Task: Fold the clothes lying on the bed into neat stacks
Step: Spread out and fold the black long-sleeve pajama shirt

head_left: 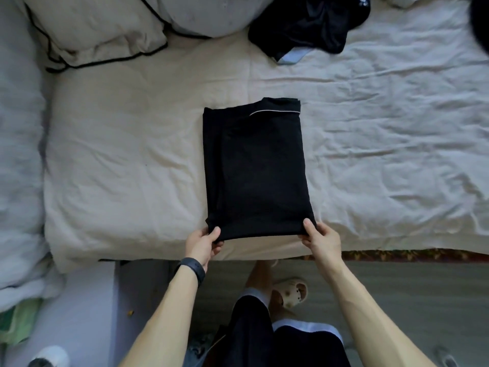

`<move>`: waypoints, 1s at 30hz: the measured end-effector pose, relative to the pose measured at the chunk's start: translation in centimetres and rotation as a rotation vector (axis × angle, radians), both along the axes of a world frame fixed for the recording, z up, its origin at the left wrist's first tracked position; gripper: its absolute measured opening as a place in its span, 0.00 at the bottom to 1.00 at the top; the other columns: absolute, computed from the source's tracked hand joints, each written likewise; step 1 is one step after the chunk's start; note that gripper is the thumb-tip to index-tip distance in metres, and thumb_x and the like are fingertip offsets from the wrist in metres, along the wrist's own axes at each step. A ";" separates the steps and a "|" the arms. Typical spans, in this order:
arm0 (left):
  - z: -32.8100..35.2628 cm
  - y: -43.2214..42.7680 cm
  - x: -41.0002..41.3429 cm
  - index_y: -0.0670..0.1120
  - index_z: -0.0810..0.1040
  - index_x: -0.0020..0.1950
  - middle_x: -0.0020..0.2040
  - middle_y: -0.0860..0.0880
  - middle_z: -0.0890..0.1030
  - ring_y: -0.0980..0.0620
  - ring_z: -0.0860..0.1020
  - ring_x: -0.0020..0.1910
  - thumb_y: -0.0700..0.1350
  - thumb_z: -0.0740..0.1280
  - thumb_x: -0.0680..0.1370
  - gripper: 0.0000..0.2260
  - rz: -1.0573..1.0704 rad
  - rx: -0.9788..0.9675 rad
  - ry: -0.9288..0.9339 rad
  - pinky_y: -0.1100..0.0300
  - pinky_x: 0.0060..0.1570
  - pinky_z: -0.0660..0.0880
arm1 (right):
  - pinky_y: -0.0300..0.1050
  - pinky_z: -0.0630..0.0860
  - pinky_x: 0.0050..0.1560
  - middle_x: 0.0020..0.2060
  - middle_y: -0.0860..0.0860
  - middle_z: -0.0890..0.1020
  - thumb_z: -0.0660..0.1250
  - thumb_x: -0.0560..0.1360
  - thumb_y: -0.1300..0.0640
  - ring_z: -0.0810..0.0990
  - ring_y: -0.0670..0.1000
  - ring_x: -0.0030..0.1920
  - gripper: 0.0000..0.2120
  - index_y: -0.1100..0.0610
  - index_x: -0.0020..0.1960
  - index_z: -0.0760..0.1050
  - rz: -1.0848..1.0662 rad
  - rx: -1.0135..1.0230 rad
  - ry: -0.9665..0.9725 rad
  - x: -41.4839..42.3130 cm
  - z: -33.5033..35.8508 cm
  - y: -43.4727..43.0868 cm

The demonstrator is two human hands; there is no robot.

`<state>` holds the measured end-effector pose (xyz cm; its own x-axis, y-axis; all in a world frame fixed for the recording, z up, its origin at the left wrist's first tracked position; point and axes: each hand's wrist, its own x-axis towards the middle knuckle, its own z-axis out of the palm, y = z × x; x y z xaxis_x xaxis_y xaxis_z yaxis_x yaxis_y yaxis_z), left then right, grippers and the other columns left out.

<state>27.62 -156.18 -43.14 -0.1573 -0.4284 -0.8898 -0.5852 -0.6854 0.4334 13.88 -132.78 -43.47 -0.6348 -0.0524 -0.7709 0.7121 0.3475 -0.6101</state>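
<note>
Head view: my left hand [202,243] pinches the near left corner of the folded black garment [254,170], thumb on top and fingers curled beneath. My right hand [321,238] pinches the near right corner the same way. The garment lies flat as a tall rectangle on the bed [132,144], its near edge close to the mattress edge. Beyond the garment to the right sits a crumpled pile of dark clothes [307,25]. Beyond it to the left lies a beige pillow [98,27] with black piping.

- The left hand [202,243] and right hand [321,238]: fingers mostly hidden under the black garment [254,170].
- The dark clothes pile [307,25]: cut by the top edge.
- A dark shape [480,22] at the right edge: too blurred to name.
</note>
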 end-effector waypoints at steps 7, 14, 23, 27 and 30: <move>3.9 3.9 4.7 0.40 0.77 0.59 0.45 0.44 0.82 0.50 0.77 0.35 0.35 0.68 0.79 0.09 0.104 0.027 -0.014 0.63 0.28 0.74 | 0.53 0.79 0.50 0.39 0.52 0.86 0.71 0.78 0.50 0.84 0.51 0.42 0.09 0.54 0.43 0.84 -0.079 0.114 -0.019 4.9 3.3 3.2; 6.6 8.2 11.5 0.36 0.76 0.62 0.47 0.41 0.82 0.49 0.77 0.34 0.34 0.68 0.78 0.13 0.128 0.150 -0.143 0.62 0.27 0.74 | 0.61 0.80 0.57 0.40 0.52 0.86 0.73 0.76 0.50 0.85 0.54 0.42 0.07 0.54 0.49 0.81 -0.096 0.280 -0.127 11.6 6.2 7.3; 10.3 1.8 2.5 0.54 0.79 0.56 0.42 0.47 0.81 0.52 0.76 0.29 0.39 0.68 0.79 0.11 -0.185 -0.183 0.036 0.58 0.30 0.73 | 0.41 0.76 0.29 0.38 0.54 0.82 0.66 0.80 0.58 0.80 0.48 0.27 0.04 0.52 0.50 0.80 -0.077 0.048 0.010 1.8 9.2 2.4; 9.1 -2.7 -4.2 0.48 0.83 0.51 0.41 0.50 0.81 0.54 0.76 0.34 0.40 0.67 0.79 0.06 -0.217 -0.037 0.101 0.62 0.34 0.73 | 0.37 0.73 0.28 0.40 0.55 0.80 0.68 0.79 0.64 0.79 0.46 0.28 0.07 0.61 0.57 0.76 0.110 -0.050 0.007 -5.5 8.0 -0.8; 7.0 -5.3 -6.9 0.45 0.82 0.55 0.46 0.51 0.83 0.53 0.79 0.43 0.41 0.72 0.77 0.07 -0.444 -0.029 0.131 0.64 0.39 0.74 | 0.45 0.74 0.40 0.38 0.49 0.82 0.66 0.81 0.53 0.79 0.48 0.36 0.07 0.56 0.53 0.78 0.385 0.151 0.156 -8.9 6.1 -2.9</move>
<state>20.72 -161.49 -36.12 -0.4413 -0.3188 -0.8388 -0.7585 -0.3670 0.5385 4.96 -135.69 -37.40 -0.7005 -0.2020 -0.6844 0.4165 0.6631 -0.6219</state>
